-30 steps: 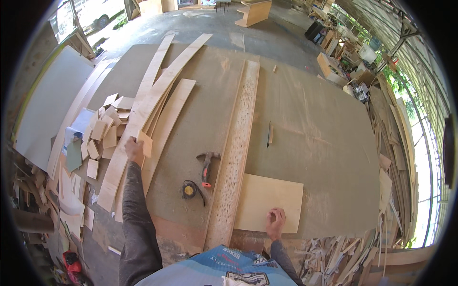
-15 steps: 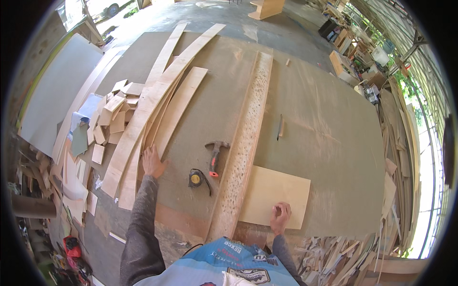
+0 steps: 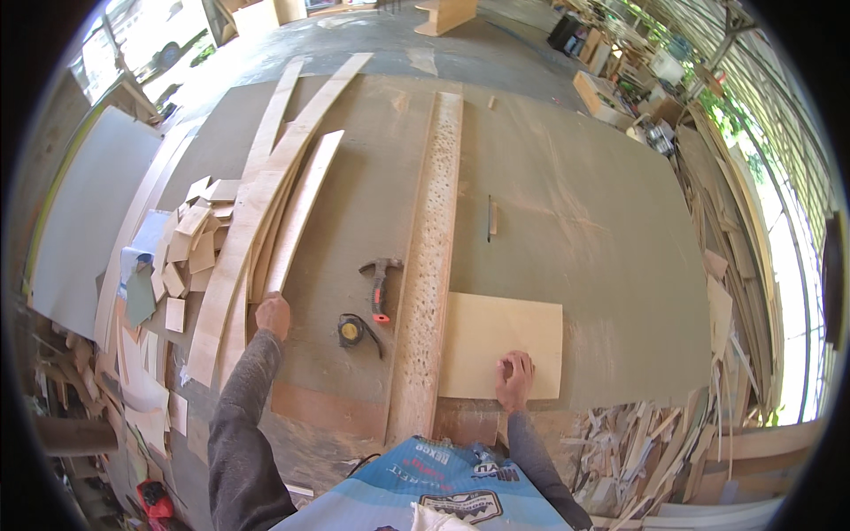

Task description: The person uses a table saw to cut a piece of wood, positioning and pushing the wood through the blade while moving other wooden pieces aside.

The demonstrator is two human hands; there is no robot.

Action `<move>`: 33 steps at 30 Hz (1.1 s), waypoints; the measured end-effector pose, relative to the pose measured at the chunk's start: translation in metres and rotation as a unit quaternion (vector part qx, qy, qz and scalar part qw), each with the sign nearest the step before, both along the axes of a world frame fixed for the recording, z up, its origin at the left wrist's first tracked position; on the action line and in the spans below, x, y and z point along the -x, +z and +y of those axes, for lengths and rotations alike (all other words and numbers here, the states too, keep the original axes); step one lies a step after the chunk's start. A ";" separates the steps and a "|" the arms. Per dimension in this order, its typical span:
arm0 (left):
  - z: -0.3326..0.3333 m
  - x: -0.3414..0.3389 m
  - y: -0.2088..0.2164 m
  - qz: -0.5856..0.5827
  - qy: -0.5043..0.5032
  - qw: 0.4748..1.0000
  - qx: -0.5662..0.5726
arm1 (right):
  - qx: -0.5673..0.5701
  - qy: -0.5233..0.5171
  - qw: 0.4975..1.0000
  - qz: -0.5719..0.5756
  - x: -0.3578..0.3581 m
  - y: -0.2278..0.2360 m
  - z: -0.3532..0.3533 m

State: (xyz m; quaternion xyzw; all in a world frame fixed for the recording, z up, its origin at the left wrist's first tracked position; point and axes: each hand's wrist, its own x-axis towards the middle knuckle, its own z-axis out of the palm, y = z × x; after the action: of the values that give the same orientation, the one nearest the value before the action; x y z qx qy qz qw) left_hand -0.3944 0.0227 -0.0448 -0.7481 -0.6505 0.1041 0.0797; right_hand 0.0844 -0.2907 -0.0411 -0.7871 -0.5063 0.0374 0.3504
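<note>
At the left, my left hand (image 3: 273,316) is closed around the near end of a plywood strip (image 3: 306,199), which appears tipped on its edge. More long strips (image 3: 257,202) lie stacked and fanned out just beside it. My right hand (image 3: 514,380) rests over a pale square plywood panel (image 3: 474,341), fingers curled together; whatever they may pinch is hidden. Between my hands lie a claw hammer (image 3: 380,290) with a black and red handle and a black and yellow tape measure (image 3: 351,330). A long speckled board (image 3: 428,230) runs away from me along the panel's left side.
Small wood blocks (image 3: 190,234) are heaped left of the strips. A thin dark stick-like item (image 3: 489,219) lies on the large work table (image 3: 584,230) beyond the panel. Offcuts (image 3: 629,451) pile up at the near right, and boards (image 3: 730,239) lean along the right side.
My left hand has closed on the strip's near end, and the strip has turned up and come toward me. My right hand stays on the panel. The whole view has shifted slightly.
</note>
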 end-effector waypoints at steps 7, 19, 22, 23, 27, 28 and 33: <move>0.068 -0.001 0.036 -0.068 0.169 0.983 0.030 | 0.014 0.015 0.999 0.048 -0.017 -0.011 -0.006; -0.013 -0.034 0.013 -0.385 -0.049 0.921 -0.026 | 0.006 0.046 0.994 0.098 -0.021 0.008 -0.010; -0.017 -0.046 0.014 -0.352 0.123 0.918 0.135 | -0.006 0.080 0.990 0.117 -0.025 0.004 -0.013; -0.024 -0.043 0.000 -0.399 0.139 0.899 0.116 | -0.013 0.096 0.987 0.129 -0.025 0.003 -0.011; -0.058 -0.098 0.009 -0.280 0.201 0.936 0.071 | -0.013 0.142 0.976 0.163 -0.039 0.005 -0.016; -0.066 -0.120 0.026 -0.264 0.208 0.937 0.090 | -0.003 0.144 0.972 0.183 -0.047 0.005 -0.021; -0.083 -0.112 0.036 -0.242 0.249 0.937 0.038 | -0.014 0.184 0.942 0.280 -0.047 0.005 -0.015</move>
State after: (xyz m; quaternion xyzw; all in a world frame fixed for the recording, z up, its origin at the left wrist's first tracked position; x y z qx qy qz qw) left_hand -0.2827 -0.0600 -0.0087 -0.5673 -0.8111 -0.0391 -0.1370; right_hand 0.1316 -0.3062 -0.0360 -0.6332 -0.5244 0.3129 0.4756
